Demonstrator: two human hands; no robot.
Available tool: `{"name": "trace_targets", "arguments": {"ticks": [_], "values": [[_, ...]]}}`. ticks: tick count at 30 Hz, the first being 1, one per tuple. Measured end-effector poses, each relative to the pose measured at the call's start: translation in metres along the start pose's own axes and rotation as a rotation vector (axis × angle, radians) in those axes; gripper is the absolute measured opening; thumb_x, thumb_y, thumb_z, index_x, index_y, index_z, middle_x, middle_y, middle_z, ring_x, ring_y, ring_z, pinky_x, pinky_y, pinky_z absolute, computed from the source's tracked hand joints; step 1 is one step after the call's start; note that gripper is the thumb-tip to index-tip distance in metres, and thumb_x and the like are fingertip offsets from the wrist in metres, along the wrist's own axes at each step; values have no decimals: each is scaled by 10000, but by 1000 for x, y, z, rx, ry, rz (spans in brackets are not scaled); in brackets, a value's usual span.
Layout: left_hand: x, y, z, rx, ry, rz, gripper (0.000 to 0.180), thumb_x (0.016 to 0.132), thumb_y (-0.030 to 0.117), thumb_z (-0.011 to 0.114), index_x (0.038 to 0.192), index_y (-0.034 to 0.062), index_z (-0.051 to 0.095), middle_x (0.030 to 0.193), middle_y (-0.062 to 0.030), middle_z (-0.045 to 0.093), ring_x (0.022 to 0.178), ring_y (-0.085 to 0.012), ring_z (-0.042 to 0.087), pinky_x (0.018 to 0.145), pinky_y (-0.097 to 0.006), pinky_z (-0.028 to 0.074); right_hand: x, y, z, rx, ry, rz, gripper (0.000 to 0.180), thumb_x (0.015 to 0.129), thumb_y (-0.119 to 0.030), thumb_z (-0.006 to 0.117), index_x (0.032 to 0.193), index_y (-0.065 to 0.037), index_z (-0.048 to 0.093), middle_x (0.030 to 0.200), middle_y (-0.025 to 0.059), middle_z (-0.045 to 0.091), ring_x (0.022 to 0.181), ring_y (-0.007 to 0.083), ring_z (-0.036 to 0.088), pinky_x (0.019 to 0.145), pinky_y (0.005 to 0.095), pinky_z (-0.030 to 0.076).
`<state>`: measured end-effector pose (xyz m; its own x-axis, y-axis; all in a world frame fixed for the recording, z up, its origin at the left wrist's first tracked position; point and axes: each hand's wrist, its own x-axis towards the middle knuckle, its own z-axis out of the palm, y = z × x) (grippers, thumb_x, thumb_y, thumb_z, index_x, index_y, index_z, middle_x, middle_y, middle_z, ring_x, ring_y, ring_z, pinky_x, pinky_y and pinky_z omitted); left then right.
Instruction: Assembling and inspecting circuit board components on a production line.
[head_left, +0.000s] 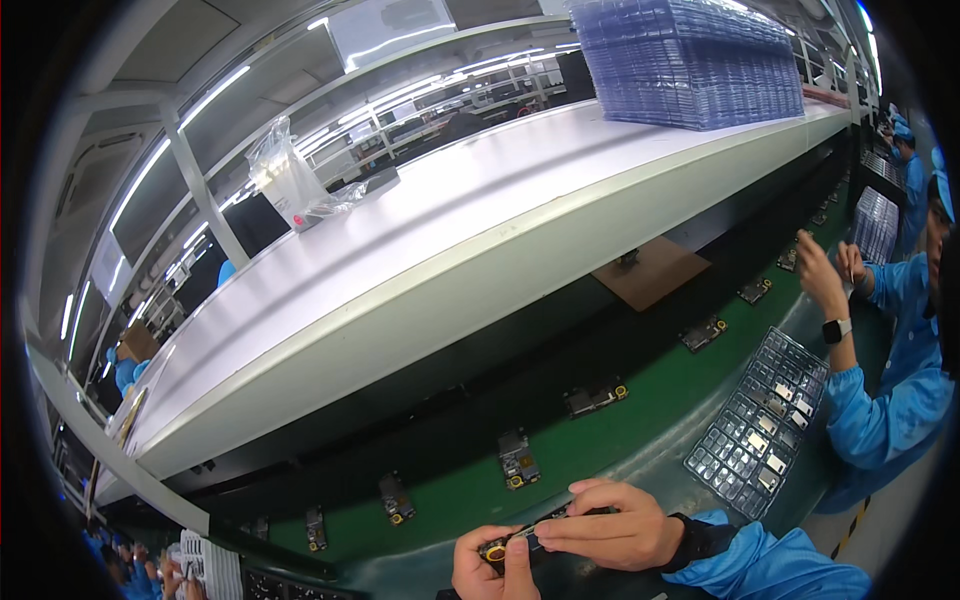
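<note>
Near the bottom of the head view, I hold a small dark circuit board with a yellow ring at one end. My left hand is closed around the ringed end, its thumb lying on top. The right hand, in a blue sleeve with a black cuff, grips the board's other end with fingers pressed together over it. Those fingers hide much of the board. Just beyond my hands, a similar board lies on the green belt.
More boards, such as one, lie spaced along the belt. A compartment tray with silvery parts sits to the right, beside a co-worker's blue-sleeved arm. A white shelf overhangs the belt, carrying stacked clear trays and a plastic bag.
</note>
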<state>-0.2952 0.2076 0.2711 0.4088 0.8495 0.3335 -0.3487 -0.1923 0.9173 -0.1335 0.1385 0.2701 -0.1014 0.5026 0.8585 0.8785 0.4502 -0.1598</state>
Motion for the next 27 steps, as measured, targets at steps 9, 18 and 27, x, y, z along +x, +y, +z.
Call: {"name": "trace_targets", "arguments": {"ticks": [9,18,27], "values": [[1,-4,0,40,39,38,151,980,1,606,1121,-4,552,933,-36,591,816,-80,567,741,-206,473,1,-3,3,47,32,26,289,803,-68,718,1089,-40,753,1189,12,703,998,197,611,991,394,548],[4,-8,-6,324,47,210,124,948,38,674,1050,-3,617,880,-45,638,756,-95,585,689,-229,492,5,1,0,239,3,372,254,804,-110,807,1039,-52,732,958,69,704,859,238,634,722,320,525],[11,-7,-9,296,-202,62,282,901,-10,701,1158,0,586,946,-57,642,827,-104,591,732,-238,491,0,10,-6,368,-13,474,161,830,-101,786,970,-44,728,812,76,678,700,230,626,626,327,499]]}}
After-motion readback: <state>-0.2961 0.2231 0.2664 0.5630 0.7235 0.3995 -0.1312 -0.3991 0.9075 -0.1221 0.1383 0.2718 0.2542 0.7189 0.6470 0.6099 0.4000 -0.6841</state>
